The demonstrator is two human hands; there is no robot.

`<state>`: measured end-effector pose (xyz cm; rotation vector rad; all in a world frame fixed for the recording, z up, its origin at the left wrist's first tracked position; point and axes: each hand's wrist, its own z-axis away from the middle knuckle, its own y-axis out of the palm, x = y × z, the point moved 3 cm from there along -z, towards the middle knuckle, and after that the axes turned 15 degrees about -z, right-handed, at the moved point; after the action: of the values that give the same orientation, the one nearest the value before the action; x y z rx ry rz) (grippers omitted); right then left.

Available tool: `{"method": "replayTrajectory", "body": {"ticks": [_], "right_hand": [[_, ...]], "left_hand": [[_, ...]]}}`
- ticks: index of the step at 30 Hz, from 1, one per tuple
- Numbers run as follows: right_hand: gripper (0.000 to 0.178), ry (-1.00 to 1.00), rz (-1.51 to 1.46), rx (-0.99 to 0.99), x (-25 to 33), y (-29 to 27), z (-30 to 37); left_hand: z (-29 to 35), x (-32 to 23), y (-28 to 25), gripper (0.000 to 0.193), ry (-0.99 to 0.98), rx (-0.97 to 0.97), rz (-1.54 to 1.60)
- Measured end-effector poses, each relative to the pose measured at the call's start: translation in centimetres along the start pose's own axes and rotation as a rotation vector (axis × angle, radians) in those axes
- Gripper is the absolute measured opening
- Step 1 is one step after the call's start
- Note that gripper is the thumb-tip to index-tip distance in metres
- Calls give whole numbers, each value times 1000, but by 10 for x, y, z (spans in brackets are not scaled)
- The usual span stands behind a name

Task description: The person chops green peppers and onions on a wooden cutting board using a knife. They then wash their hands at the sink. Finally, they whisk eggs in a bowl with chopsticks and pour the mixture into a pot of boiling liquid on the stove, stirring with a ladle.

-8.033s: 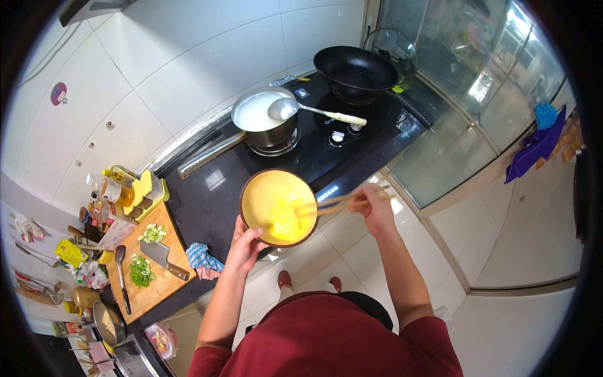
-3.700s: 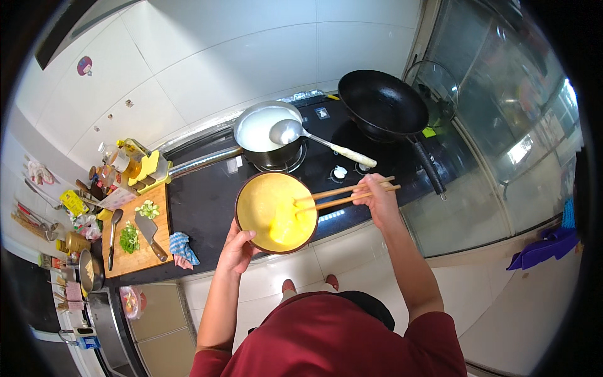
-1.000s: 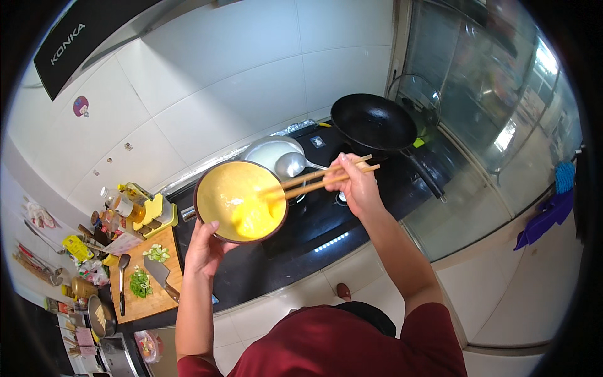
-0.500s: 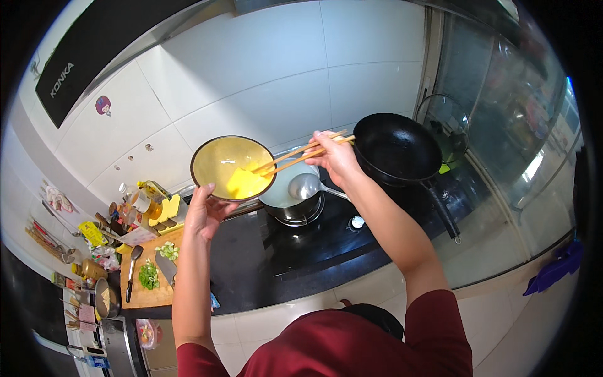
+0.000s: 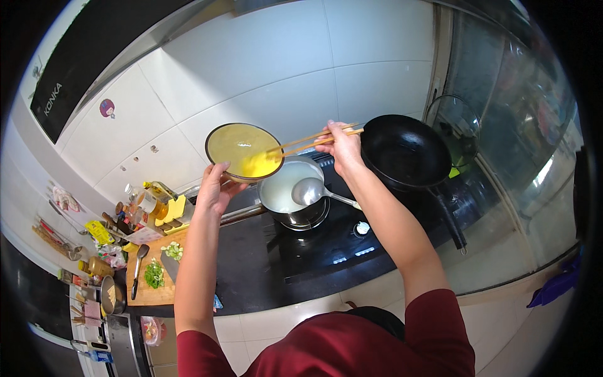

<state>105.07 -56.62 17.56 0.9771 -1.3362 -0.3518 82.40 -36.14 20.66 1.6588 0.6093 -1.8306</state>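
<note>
My left hand (image 5: 218, 190) grips the rim of a yellow bowl (image 5: 235, 139) with a dark edge, tilted to the right. Beaten egg (image 5: 260, 165) pools at its lower side, against the rim nearest the pot. Wooden chopsticks (image 5: 308, 142) are pinched in my right hand (image 5: 343, 149), their tips in the egg. Below and right of the bowl, a metal pot (image 5: 270, 200) of cloudy liquid stands on the stove. A steel ladle (image 5: 307, 191) rests in it, its handle leaning out over the right rim under my right forearm.
A black wok (image 5: 405, 151) sits on the right burner, handle toward me, with a glass lid (image 5: 461, 129) behind it. At left, a cutting board (image 5: 141, 295) holds chopped greens (image 5: 154, 274), a knife and a dark spoon (image 5: 138, 270). Bottles (image 5: 147, 202) stand beyond it.
The bowl tilts further toward the pot, and the egg has spread closer to its right rim. The chopsticks lie flatter, and more of the pot's opening shows.
</note>
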Motion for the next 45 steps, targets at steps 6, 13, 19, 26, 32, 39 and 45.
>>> {"method": "replayTrajectory", "body": {"ticks": [6,13,19,26,32,39,45], "right_hand": [[17,34,-29,-7,-9,4,-1],[17,9,-62,-62,-12,-3,-10],[15,4,-68,-89,-16,-6,-15],[17,-7,8,-85,-17,-2,-17],[13,3,-23,-116,-22,15,-18],[15,21,41,-49,-30,35,-8],[20,87,99,52,-33,41,15]], "left_hand": [[-24,5,3,53,-19,-17,-52],[-35,-5,20,59,64,-34,-187],[-49,-4,24,64,54,-28,-227],[-66,2,22,71,47,-22,-172],[-69,-3,11,70,71,-63,-158],[-53,-4,-12,65,64,-100,-213],[-24,5,-35,59,70,-72,-234]]}}
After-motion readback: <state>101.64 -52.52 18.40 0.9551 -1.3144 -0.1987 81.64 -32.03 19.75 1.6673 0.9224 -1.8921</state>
